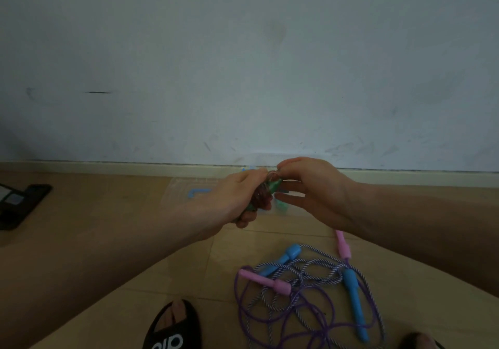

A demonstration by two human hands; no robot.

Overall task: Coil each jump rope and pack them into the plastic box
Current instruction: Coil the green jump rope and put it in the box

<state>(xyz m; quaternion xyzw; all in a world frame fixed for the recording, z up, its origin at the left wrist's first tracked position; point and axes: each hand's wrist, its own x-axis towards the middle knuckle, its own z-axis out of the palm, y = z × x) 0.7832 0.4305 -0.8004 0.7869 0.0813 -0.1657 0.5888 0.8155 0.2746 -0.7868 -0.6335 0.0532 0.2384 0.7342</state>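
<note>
Item 1, your left hand [237, 197]: fingers curled round a green-handled jump rope [266, 194], its reddish cord wound in tight turns about the handles. The bundle is held in the air above the floor [108, 213], near the skirting at the far edge.

Item 2, your right hand [310, 189]: thumb and forefinger pinch the top loop of the same cord at the bundle's upper end; the remaining fingers stretch out straight beside it.

Item 3, plastic box [189, 192]: clear, with a blue clasp, on the floor just behind your hands, against the far skirting. Much of it is hidden by your hands; contents cannot be told.

Item 4, blue-handled jump rope [353, 302]: striped white-and-blue cord, loose on the floor at the near edge, below your right forearm.

Item 5, pink-handled jump rope [266, 281]: purple cord, tangled over and through the blue one in the same heap; one pink handle lies toward your right forearm, the other at the heap's left side.

Item 6, black slipper [175, 329]: on your foot, at the near edge, left of the heap.

Item 7, dark flat object [21, 203]: at the floor's left edge, well apart from the ropes; too dim to identify.
</note>
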